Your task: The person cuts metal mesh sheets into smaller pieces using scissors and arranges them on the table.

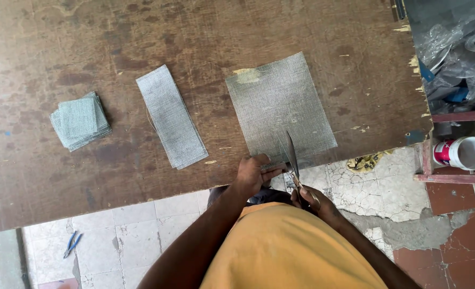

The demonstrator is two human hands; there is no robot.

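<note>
Head view looks straight down on a worn brown desk, with the person standing at its near edge in a yellow shirt. The left hand presses flat on the near edge of a large mesh sheet, fingers spread a little, pinning it to the desk and not grasping it. The right hand has its grip closed through the handles of the scissors; how far the blades are open cannot be told, because they look as one thin line from above.

The sheet lies directly ahead of both hands, away from the body. The blades point forward into its near edge, roughly along the sheet's long axis, which runs away from the person (with a slight tilt). The left hand is just beside the blades, on their left, and it is the nearer one to the mesh; the right hand stays off the desk edge, over the tiled floor.

Further left lie a narrow mesh strip and, well apart, a stack of small mesh squares. Blue pliers lie on the floor.
</note>
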